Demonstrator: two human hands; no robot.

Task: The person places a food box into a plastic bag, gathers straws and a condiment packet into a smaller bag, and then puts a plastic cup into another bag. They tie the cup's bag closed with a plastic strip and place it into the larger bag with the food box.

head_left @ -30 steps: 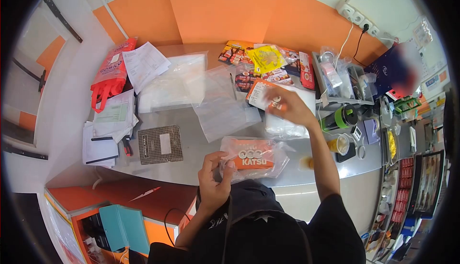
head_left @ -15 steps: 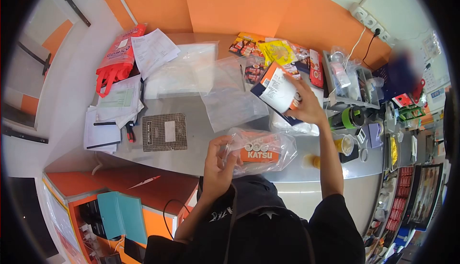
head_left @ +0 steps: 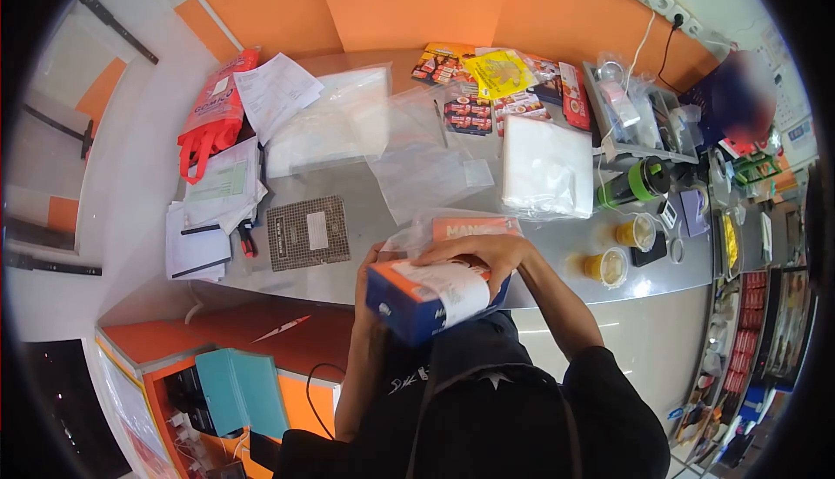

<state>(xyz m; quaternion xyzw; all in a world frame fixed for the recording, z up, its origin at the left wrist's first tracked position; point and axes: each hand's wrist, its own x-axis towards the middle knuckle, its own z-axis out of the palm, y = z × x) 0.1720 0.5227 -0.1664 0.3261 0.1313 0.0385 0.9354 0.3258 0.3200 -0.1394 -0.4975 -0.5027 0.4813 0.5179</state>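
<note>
We hold a blue-and-orange box [head_left: 424, 298] between both hands, right hand [head_left: 478, 251] clamped over its top, left hand [head_left: 367, 272] gripping its end, a bagged orange packet [head_left: 474, 227] lying on the worktop [head_left: 557, 248] just beyond our knuckles.

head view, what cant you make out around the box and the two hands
Left hand: head view, mostly behind the box; grip unclear.
Orange packet: head view, lower part covered by the right hand.
Box label: head view, print too small and blurred to read.
</note>
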